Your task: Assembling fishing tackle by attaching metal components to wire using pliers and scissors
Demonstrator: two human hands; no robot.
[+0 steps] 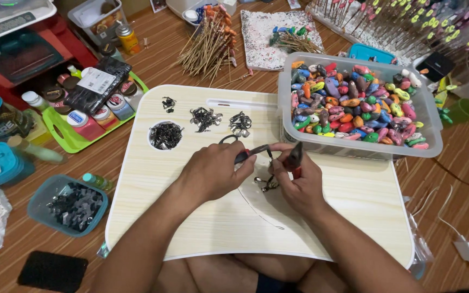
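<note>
We see our left hand [213, 172] closed on red-handled pliers [248, 153] and our right hand [295, 182] closed on a 2nd pair [294, 160], both pinching a small metal piece [267, 183] between them, just above the counter [191, 228].

Pale wood-grain lap desk [202, 228], on its right end a clear plastic tub [430, 135] of red, orange, green, blue, pink and purple lure bodies [354, 103], black hooks in the desk's round recess [165, 135], red-handled pliers [295, 160] over the desk's middle, lime green tray [66, 138] left of the desk, teal bowl [42, 209] below that tray
</note>
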